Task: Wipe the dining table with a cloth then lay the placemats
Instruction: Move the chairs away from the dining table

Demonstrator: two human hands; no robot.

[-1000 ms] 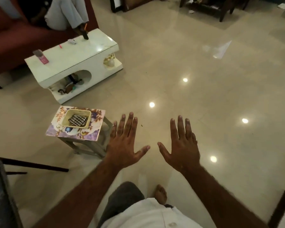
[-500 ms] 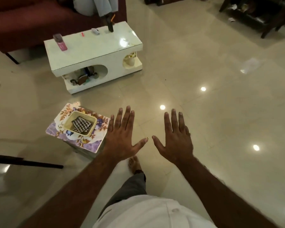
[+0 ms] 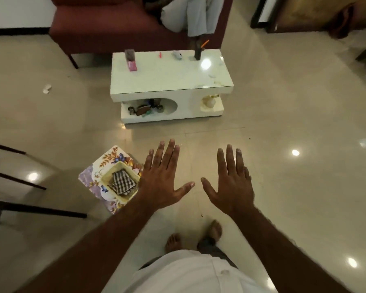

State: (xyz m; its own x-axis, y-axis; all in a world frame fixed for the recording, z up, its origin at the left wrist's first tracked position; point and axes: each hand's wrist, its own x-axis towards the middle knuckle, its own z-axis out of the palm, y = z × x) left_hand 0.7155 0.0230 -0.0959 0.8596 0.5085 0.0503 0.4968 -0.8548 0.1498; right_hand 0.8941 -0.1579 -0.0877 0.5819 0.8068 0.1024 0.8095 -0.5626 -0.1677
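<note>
Nearer now, the floral-topped stool (image 3: 93, 176) sits beside my left hand (image 3: 161, 183); my right hand (image 3: 230, 185) is likewise spread wide, empty. Hasty grabbing could tip the folded checked cloth (image 3: 122, 182) off.

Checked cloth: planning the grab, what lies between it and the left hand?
Head view: only the rim of the cream rectangular basket separates the black-and-white checked cloth from the left hand.
</note>
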